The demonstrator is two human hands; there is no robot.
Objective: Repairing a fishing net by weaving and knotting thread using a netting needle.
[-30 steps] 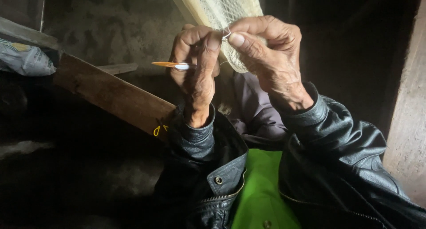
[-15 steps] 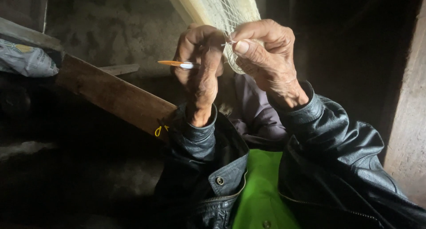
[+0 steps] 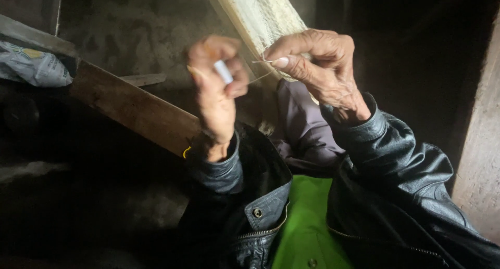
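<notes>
The left hand [image 3: 216,89], closed on a white netting needle [image 3: 223,71], has turned it end-on, drawing twine [image 3: 259,77] from the right hand [image 3: 317,65] pinching pale net [image 3: 263,13] just above.

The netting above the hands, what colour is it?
Pale cream, a fine mesh netting, seen in the head view.
</notes>
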